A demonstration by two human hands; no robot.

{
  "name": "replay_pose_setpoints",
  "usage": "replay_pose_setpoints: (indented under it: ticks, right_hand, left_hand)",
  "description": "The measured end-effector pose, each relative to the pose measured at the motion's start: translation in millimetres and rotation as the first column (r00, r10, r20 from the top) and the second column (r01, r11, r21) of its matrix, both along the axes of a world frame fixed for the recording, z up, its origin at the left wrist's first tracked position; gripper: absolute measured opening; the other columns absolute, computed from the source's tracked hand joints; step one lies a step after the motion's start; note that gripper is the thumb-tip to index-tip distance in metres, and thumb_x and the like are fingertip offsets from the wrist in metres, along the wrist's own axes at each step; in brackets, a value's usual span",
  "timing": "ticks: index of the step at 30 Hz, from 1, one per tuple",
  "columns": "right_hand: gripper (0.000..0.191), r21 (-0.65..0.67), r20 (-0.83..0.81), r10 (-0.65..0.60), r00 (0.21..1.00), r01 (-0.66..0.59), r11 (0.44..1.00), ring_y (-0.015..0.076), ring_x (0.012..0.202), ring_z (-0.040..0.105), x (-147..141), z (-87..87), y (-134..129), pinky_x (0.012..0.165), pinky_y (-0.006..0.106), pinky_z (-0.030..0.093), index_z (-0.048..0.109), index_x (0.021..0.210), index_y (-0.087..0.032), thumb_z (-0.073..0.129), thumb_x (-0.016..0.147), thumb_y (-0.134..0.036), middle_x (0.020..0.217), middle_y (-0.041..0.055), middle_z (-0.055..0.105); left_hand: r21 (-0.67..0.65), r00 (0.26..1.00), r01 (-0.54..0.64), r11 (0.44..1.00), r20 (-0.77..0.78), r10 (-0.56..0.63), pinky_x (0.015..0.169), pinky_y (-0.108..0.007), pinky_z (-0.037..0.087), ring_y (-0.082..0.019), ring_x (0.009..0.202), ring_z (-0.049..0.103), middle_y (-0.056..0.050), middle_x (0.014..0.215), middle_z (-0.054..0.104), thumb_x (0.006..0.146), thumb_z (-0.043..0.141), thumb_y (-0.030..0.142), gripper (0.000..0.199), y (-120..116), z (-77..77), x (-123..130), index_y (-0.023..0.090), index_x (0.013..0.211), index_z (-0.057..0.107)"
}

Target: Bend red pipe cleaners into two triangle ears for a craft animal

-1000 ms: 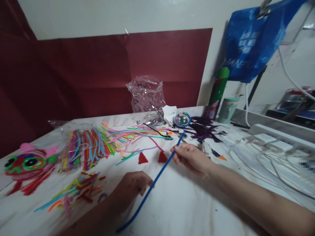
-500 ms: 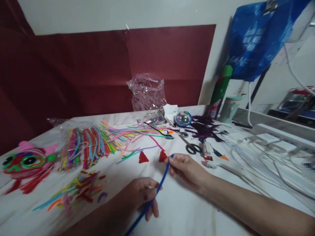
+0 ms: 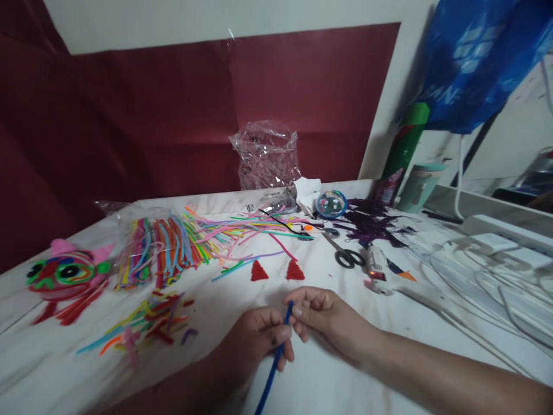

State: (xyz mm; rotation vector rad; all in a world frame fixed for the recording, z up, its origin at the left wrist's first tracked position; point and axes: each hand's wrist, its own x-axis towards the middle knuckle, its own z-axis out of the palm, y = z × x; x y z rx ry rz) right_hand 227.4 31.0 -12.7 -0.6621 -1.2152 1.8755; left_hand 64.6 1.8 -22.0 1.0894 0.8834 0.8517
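A blue pipe cleaner runs up from the bottom edge between my hands. My left hand pinches it a little below its upper end. The fingertips of my right hand grip the tip. Just beyond my fingers, two small red triangles lie on the table: one on the left, the other on the right. A pile of short coloured pieces lies left of my left hand.
Bundled pipe cleaners and a colourful mask-like face are at the left. Black-handled scissors, a glue gun, purple scraps and a white power strip with cables occupy the right side.
My right hand has drawn back from the right red triangle. Both hands are now closer together, with my left hand nearer the blue tip. The view has shifted slightly.
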Motion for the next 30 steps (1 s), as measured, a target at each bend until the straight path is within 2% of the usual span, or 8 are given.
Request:
replay_pose_setpoints:
  ticks: [2, 4, 8, 14, 23, 30]
  right_hand:
    - [0.028, -0.061, -0.034, -0.053, 0.998, 0.051, 0.997, 0.0069, 0.048, 0.05, -0.8, 0.1, 1.6, 0.05, 0.021, 0.037, 0.061, 0.074, -0.013, 0.075, 0.063, -0.036, 0.058, 0.0001, 0.062]
    - [0.028, -0.069, -0.022, -0.063, 0.998, 0.062, 0.996, 0.0069, 0.047, 0.05, -0.7, 0.1, 2.9, 0.05, 0.021, 0.036, 0.061, 0.07, -0.013, 0.076, 0.062, -0.035, 0.054, -0.0002, 0.061]
    - [0.029, -0.035, 0.033, -0.056, 0.998, 0.057, 0.998, 0.0056, 0.046, 0.046, 0.7, -0.9, 2.2, 0.05, 0.021, 0.034, 0.062, 0.069, -0.011, 0.076, 0.062, -0.036, 0.05, -0.0022, 0.058]
    - [0.029, 0.053, 0.075, -0.033, 0.997, 0.029, 0.998, 0.0055, 0.047, 0.044, 0.7, -4.8, -0.1, 0.05, 0.021, 0.031, 0.061, 0.067, -0.012, 0.072, 0.067, -0.039, 0.051, -0.0033, 0.055]
    - [0.028, 0.101, 0.066, -0.001, 0.998, -0.006, 0.995, 0.0072, 0.047, 0.047, 0.0, -8.4, -0.9, 0.05, 0.023, 0.033, 0.06, 0.068, -0.012, 0.068, 0.071, -0.039, 0.052, -0.0032, 0.054]
    - [0.028, 0.084, 0.077, 0.017, 0.997, -0.023, 0.996, 0.0073, 0.047, 0.047, -0.5, -8.1, -0.4, 0.05, 0.023, 0.033, 0.06, 0.067, -0.013, 0.068, 0.07, -0.039, 0.053, -0.0028, 0.054]
  left_hand:
    - [-0.042, 1.0, -0.022, 0.999, -0.008, 0.022, 0.042, -0.019, 0.034, -0.006, 0.038, 0.047, -0.002, 0.054, 0.062, 0.072, 0.057, 0.021, 0.015, 0.0, 0.0, 0.1, 0.013, 0.061, 0.051]
    - [-0.071, 0.999, -0.014, 0.997, -0.032, 0.012, 0.042, -0.019, 0.033, -0.006, 0.038, 0.047, -0.002, 0.053, 0.062, 0.071, 0.055, 0.019, 0.013, 0.1, 0.8, -0.3, 0.013, 0.061, 0.05]
    - [-0.075, 0.999, 0.024, 0.997, -0.039, -0.027, 0.041, -0.018, 0.031, -0.006, 0.038, 0.047, -0.002, 0.054, 0.063, 0.071, 0.056, 0.022, 0.013, -0.1, 3.4, -0.4, 0.013, 0.062, 0.051]
    - [-0.06, 1.0, 0.009, 0.998, -0.024, -0.011, 0.042, -0.019, 0.033, -0.005, 0.038, 0.047, -0.001, 0.054, 0.063, 0.073, 0.058, 0.024, 0.014, -1.9, 4.0, 0.3, 0.013, 0.066, 0.053]
    - [-0.032, 0.997, 0.058, 0.998, 0.052, -0.057, 0.043, -0.019, 0.036, -0.007, 0.041, 0.05, -0.002, 0.058, 0.063, 0.072, 0.061, 0.028, 0.018, -0.5, -2.3, -1.8, 0.013, 0.066, 0.053]
    - [-0.014, 0.996, 0.068, 0.998, 0.053, -0.067, 0.043, -0.019, 0.037, -0.007, 0.041, 0.051, -0.001, 0.059, 0.063, 0.072, 0.062, 0.031, 0.021, 0.6, -3.1, -2.1, 0.013, 0.066, 0.053]
